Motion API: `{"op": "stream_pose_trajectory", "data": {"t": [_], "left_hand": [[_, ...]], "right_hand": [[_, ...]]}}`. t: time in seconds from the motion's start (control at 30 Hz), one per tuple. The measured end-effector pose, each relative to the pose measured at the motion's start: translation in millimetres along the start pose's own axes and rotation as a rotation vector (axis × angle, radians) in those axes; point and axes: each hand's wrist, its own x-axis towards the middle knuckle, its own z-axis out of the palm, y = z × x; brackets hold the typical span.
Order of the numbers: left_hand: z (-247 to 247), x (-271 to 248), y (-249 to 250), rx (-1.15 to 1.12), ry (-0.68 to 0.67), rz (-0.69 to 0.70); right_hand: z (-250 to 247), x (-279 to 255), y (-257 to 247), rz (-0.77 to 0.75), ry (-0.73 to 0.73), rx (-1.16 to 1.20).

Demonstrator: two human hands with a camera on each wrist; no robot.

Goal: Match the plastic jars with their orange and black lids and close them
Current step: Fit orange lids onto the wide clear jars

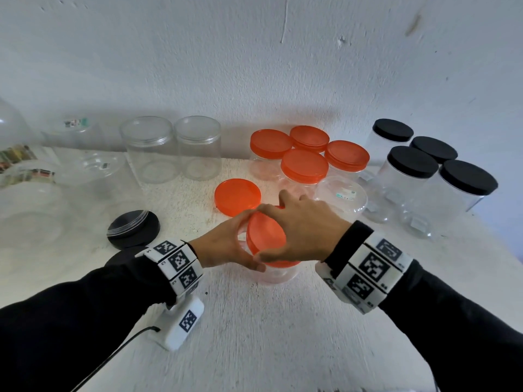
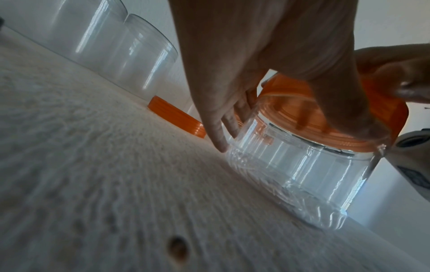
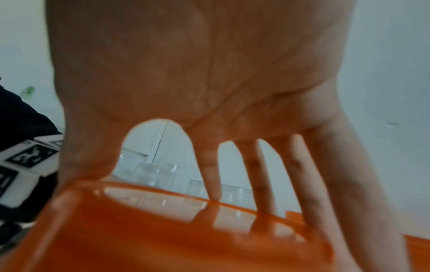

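Observation:
A short clear plastic jar (image 1: pixel 278 274) stands on the white table near its middle. My left hand (image 1: pixel 235 244) grips its side, fingers (image 2: pixel 218 132) round the far wall and thumb on the near side by the rim. An orange lid (image 1: pixel 264 236) sits tilted on the jar's mouth. My right hand (image 1: pixel 285 233) holds it from above, its fingers (image 3: pixel 213 174) spread over the lid's (image 3: pixel 163 230) edge. In the left wrist view the jar (image 2: pixel 291 174) is empty and the lid (image 2: pixel 302 117) rests on its threaded neck.
A loose orange lid (image 1: pixel 237 196) lies just behind the hands. A black lid (image 1: pixel 133 229) lies at the left. Two open clear jars (image 1: pixel 150 149) stand at the back. Orange-lidded jars (image 1: pixel 304 165) and black-lidded jars (image 1: pixel 413 162) stand to the right. Clear containers crowd the far left.

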Motion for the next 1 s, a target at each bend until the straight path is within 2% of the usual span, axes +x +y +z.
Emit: {"op": "stream_pose_trajectory", "data": {"t": [0.2,0.4,0.47,0.6,0.77,1.0], "left_hand": [[0.7,-0.2,-1.4,-0.016,-0.002,-0.011],[-0.3,-0.4,-1.3,-0.012,-0.018,-0.003],[-0.8,-0.5,-1.1,-0.012,-0.021,-0.007],[-0.5,0.6,-2.8,-0.014,-0.006,-0.005],[-1.4,-0.2,-2.6,-0.037,-0.02,-0.002],[-0.1,-2.9,1.2,-0.073,-0.023,0.026]], "right_hand": [[-10.5,1.6,15.8,-0.204,-0.245,0.244],[0.6,1.8,0.6,-0.022,0.013,0.031],[1.1,1.1,4.2,-0.057,-0.01,0.034],[-5.1,-0.3,16.8,-0.189,-0.189,0.234],[-0.6,0.2,6.3,-0.128,-0.035,0.072],[0.9,-1.0,6.4,-0.101,0.04,0.057]]}}
